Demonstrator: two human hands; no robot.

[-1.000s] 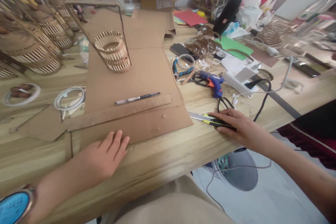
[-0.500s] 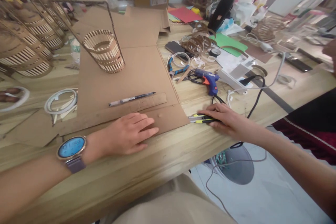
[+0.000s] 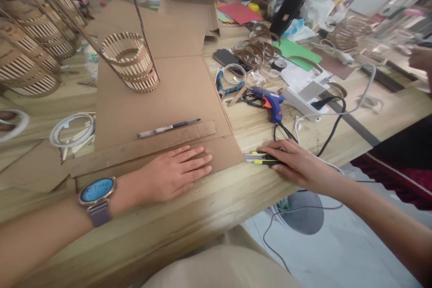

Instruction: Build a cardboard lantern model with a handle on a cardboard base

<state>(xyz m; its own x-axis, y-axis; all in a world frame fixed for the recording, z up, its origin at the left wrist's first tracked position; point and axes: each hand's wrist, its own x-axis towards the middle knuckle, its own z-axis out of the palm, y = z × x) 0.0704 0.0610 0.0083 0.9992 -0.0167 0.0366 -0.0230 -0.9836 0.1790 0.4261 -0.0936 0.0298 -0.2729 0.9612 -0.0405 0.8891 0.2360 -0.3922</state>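
My left hand (image 3: 180, 171) lies flat on the near edge of a large cardboard sheet (image 3: 182, 94), fingers stretched to the right. My right hand (image 3: 293, 162) grips a yellow-and-black utility knife (image 3: 261, 158) low over the table, just right of the sheet's near right corner. The knife points left. A pen (image 3: 168, 128) rests beside a narrow cardboard strip (image 3: 189, 134) on the sheet, beyond my left hand. Farther back on the sheet stands a small basket (image 3: 130, 63) of light sticks and cardboard bands, with a tall handle.
Beyond my right hand lie a blue glue gun (image 3: 272, 103), pliers (image 3: 221, 85) and a white power strip (image 3: 303, 103) with cords. Several baskets (image 3: 27, 67) crowd the left. A tape ring (image 3: 72, 129) lies at left. Below is a bin (image 3: 303, 216). Another person's hand (image 3: 420, 60) shows at right.
My left hand has slid slightly right and flattened, its fingers stretching out more on the cardboard. The right hand still holds the knife near the sheet's corner. The view has shifted slightly.
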